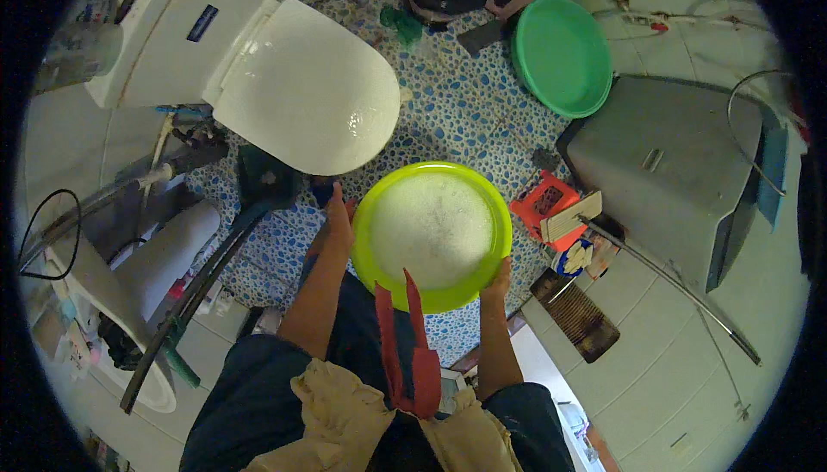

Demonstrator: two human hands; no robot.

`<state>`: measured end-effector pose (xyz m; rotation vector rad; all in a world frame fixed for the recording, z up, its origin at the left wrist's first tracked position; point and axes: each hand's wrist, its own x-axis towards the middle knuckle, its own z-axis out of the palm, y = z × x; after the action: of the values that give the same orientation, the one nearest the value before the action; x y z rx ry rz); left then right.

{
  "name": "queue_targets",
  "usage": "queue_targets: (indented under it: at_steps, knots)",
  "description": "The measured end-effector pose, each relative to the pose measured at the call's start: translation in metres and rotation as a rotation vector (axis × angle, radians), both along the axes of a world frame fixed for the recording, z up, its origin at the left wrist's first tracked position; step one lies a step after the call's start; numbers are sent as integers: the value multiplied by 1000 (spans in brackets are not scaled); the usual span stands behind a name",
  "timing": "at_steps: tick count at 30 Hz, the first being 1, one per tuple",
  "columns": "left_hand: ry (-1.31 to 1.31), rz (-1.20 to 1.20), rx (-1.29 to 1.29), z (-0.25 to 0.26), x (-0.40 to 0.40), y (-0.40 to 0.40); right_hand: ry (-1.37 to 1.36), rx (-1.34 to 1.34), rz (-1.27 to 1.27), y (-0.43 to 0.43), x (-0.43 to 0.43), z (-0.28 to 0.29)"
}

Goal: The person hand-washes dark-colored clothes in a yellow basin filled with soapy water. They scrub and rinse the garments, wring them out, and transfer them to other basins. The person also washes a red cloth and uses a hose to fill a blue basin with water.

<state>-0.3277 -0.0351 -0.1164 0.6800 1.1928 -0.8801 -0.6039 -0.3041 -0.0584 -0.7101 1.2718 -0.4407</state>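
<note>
A lime-green plastic basin [365, 239] is before me, filled with white foamy suds [433, 226] that hide whatever lies beneath. At its left side, my left hand [340, 217] is against the rim, thumb pointing up and the other fingers partly hidden. On the lower right, my right hand [496, 283] grips the rim, its fingers out of sight underneath. Whether the basin rests on the pebble-patterned floor [446, 110] or is held just above it, I cannot tell. Red straps [423, 375] hang from my chest, overlapping the basin's near edge.
A white toilet [310, 91] with its lid down stands ahead left. Beside it are a dark long-handled dustpan [268, 178] and a washbasin [145, 349]. A green basin [565, 58] leans near a grey plastic cabinet [672, 155]. To the right are a red stool [546, 204] and washboard [575, 317].
</note>
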Motion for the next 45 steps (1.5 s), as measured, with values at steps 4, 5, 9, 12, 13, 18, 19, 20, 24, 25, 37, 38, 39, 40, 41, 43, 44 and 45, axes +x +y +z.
queue_targets:
  at_steps: [4, 5, 9, 12, 13, 18, 19, 20, 24, 25, 37, 38, 39, 40, 41, 43, 44, 45]
  knots:
    - [30, -8, 67, 3, 24, -34, -112, 173, -183, 12, -23, -34]
    - [-31, 19, 16, -18, 24, -28, -100, 203, -246, 17, -26, -45]
    - [-344, 95, -130, -93, 24, 17, -340, 169, -135, 44, -12, -70]
    - [-461, -102, -10, -107, 39, 37, -142, 237, -288, 52, -2, -82]
    - [-578, -211, 15, -103, 39, 41, -82, 227, -309, 53, 4, -85]
    - [-479, -17, -80, -45, 58, 25, -287, 263, -187, 57, 15, -74]
    - [-460, 0, -96, -21, 65, 15, -236, 251, -201, 57, 15, -72]
    - [-445, 19, -112, -8, 70, 10, -189, 237, -213, 57, 14, -73]
    - [-425, -35, -152, -53, 63, 33, -237, 245, -197, 62, 7, -60]
    - [-416, -28, -103, -41, 63, 26, -263, 235, -163, 62, 7, -57]
    - [-455, 75, -263, -120, 29, 77, -128, 175, -41, 79, 6, -21]
    - [-486, 45, -202, -93, 38, 57, -104, 95, 72, 82, 9, -16]
    - [-498, 30, -159, -74, 42, 50, -73, 15, 181, 86, 9, -10]
    - [-515, 36, -180, -68, 44, 48, -103, 110, 49, 88, 4, -12]
    - [-563, 47, -243, -72, 40, 55, -132, 204, -84, 90, 1, -15]
    - [-571, 29, -199, -55, 41, 57, -168, 290, -197, 91, 4, -11]
    - [-747, -160, -57, -34, 48, 52, -177, 282, -179, 91, 9, -2]
    - [-903, -345, 113, -7, 57, 45, -184, 273, -165, 91, 13, 7]
